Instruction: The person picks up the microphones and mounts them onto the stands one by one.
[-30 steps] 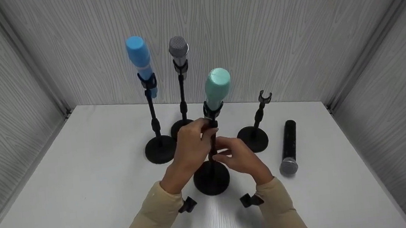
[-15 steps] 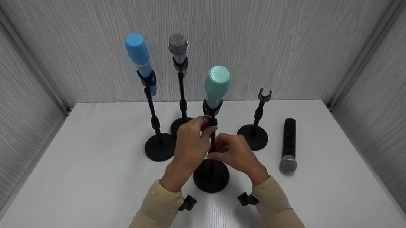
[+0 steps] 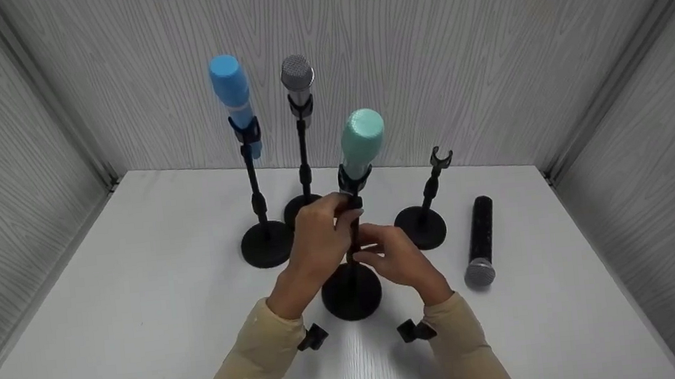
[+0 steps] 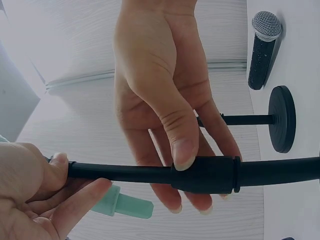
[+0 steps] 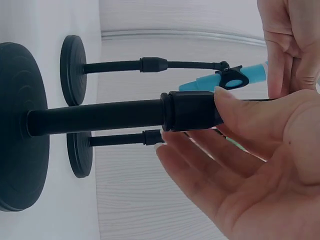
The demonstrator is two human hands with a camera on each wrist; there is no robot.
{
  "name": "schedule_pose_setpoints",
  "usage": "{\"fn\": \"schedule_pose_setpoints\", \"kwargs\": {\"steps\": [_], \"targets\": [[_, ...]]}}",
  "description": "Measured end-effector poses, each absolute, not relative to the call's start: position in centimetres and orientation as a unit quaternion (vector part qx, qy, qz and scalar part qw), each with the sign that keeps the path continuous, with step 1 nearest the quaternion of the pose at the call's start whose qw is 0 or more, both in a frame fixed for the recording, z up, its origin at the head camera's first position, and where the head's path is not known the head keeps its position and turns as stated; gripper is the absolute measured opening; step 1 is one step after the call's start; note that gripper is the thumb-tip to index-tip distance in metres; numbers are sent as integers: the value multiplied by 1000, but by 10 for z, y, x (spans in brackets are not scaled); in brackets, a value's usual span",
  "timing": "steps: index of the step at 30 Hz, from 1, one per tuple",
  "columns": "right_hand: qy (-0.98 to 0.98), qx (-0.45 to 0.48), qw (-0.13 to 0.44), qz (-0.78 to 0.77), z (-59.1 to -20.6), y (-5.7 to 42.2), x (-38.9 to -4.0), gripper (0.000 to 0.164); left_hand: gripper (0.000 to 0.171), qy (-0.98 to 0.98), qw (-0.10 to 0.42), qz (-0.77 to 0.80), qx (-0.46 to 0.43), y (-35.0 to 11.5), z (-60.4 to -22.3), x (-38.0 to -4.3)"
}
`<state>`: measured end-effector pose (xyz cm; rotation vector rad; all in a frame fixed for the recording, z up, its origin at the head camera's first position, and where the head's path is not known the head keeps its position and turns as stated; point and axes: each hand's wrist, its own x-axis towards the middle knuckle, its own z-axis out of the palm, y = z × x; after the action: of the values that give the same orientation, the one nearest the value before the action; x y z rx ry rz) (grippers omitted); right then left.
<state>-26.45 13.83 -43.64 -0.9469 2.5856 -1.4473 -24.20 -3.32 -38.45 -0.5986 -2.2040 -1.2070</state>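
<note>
A mint-green microphone [image 3: 362, 137] sits in the clip of a black desktop stand [image 3: 352, 293] at the middle of the table. My left hand [image 3: 320, 231] grips the thin upper pole just under the clip. Lower down, my right hand [image 3: 396, 255] pinches the pole's thick collar [image 5: 192, 110] between thumb and fingers. In the left wrist view the right thumb lies on the collar [image 4: 205, 175], with the fingers behind it. The mint-green microphone's tail [image 4: 134, 206] shows beyond the left fingers. The stand is upright, its round base on the table.
Behind on the left, one stand holds a blue microphone [image 3: 231, 91] and another a silver-headed microphone [image 3: 297, 76]. A shorter stand with a bare clip [image 3: 420, 228] is at the right. Beside it lies a black microphone [image 3: 481, 244]. Grey panels [image 3: 484, 45] enclose the white table [image 3: 138, 308].
My right thumb and fingers shift left around the collar, then back right, as if turning. The left hand keeps its hold on the upper pole. The view has tipped slightly; the microphones stay put.
</note>
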Motion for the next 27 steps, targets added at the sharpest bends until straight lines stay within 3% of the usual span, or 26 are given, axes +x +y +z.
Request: {"fn": "schedule_pose_setpoints", "kwargs": {"steps": [15, 23, 27], "targets": [[854, -267, -81, -439, -438, 132, -263, 14, 7, -823, 271, -447, -222, -33, -385, -243], [843, -290, -4, -454, -439, 136, -264, 25, 6, -819, 273, -455, -220, -33, -384, -242], [836, -316, 19, -449, -437, 138, -264, 22, 6, -819, 275, -453, -219, -32, -384, -242]]}}
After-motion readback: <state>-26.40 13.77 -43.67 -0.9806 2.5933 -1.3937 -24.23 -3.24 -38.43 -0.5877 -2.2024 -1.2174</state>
